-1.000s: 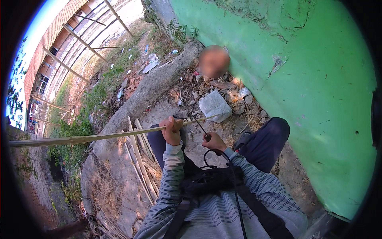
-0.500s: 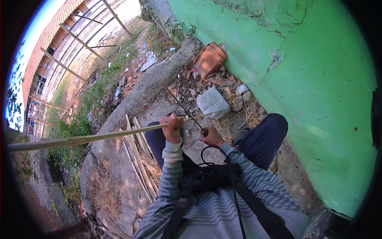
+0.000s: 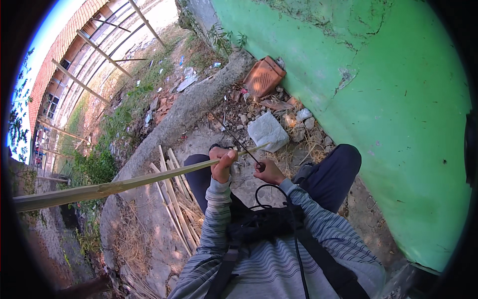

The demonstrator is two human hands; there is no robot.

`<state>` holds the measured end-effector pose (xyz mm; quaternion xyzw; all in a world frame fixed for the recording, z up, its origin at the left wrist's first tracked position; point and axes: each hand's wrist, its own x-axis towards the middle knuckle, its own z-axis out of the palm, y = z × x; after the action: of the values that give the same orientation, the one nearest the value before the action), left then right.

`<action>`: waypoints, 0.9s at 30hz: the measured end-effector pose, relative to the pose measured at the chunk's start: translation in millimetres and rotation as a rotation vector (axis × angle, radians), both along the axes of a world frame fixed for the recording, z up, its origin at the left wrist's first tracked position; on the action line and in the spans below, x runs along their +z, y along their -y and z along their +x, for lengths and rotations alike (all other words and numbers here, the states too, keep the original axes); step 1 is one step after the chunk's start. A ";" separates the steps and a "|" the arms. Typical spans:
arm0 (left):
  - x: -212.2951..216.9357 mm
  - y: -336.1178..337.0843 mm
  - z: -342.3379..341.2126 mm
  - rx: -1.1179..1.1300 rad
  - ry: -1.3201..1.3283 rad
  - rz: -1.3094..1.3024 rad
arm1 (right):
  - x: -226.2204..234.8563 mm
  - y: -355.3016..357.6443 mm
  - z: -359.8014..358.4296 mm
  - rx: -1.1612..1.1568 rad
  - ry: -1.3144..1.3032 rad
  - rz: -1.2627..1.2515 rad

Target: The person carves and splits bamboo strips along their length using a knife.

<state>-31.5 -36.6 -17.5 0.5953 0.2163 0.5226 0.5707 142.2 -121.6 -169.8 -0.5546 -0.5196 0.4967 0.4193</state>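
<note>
Wooden strip [image 3: 107,188], pale and straight-grained, runs long and narrow from the far left across the front of the person, its surface split rough along one edge and its tip thinning near the white block. Left hand [image 3: 223,163] is closed around it toward that thinner end, thumb up along the wood. Right hand [image 3: 269,172] is curled tight on the rounded dark handle of a slender tool [image 3: 234,138], whose thin, straight, dark shaft slants up and leftward across the strip; whether the two touch at the crossing, I cannot tell.

White block [image 3: 268,131] is chunky, squared and coarse-faced, lying on gritty rubble. Beyond it, a ridged terracotta piece [image 3: 265,77] sits at the foot of a smooth green wall [image 3: 388,114] with peeling, cracked patches. A rough grey concrete ridge [image 3: 189,102] curves away to the left.

Counted: one strip in hand, one tool, one block, one terracotta piece. Beside the left knee lie several more split strips [image 3: 172,199], overlapping too much to number.
</note>
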 end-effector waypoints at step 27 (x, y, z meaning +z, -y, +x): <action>-6.3 1.8 -13.8 0.009 -0.006 -0.040 | 20.2 1.0 -8.9 0.023 0.134 -0.010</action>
<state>-45.3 -38.3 -23.7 0.5842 0.2312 0.5190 0.5796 133.3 -122.6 -149.6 -0.5829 -0.5502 0.4658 0.3749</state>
